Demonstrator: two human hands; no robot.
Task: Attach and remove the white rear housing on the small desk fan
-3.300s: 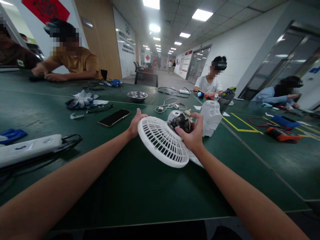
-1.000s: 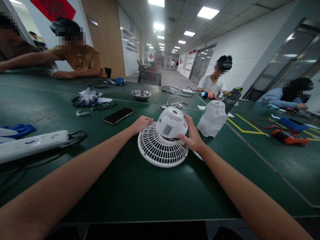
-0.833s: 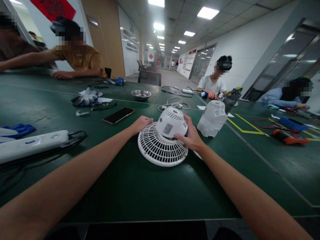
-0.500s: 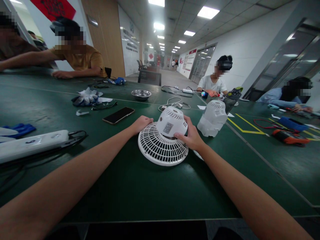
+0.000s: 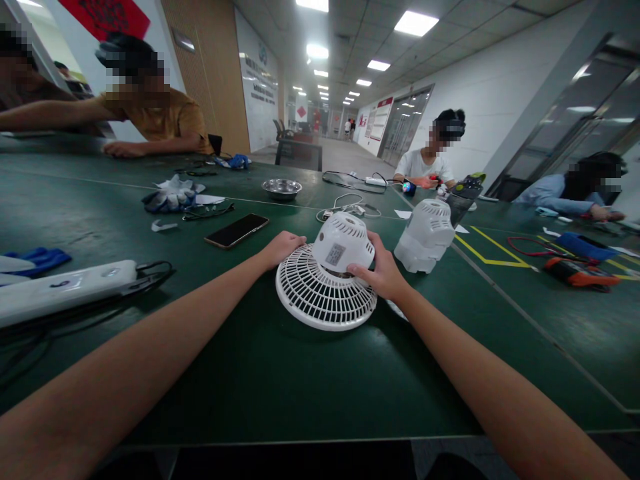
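A white fan grille [image 5: 325,303] lies on the green table in front of me, with a white motor housing [image 5: 340,243] sitting tilted on top of it. My right hand [image 5: 384,270] is wrapped round the right side of the housing, thumb at its lower edge. At the grille's far left rim, my left hand [image 5: 284,250] is closed on the edge; its fingertips are partly hidden. To the right stands another white plastic piece, a vented fan base [image 5: 426,237]. Under my right wrist a bit of some white part shows, mostly covered.
A phone [image 5: 237,231], a steel bowl [image 5: 282,189] and a white cable [image 5: 350,208] lie beyond my hands. A white power strip [image 5: 70,287] and gloves [image 5: 173,193] are at left. A multimeter [image 5: 580,273] lies right. Several people sit around the table.
My hands, the grille and the housing stay practically in place. Across the table, the person in the white shirt has shifted their hands slightly.
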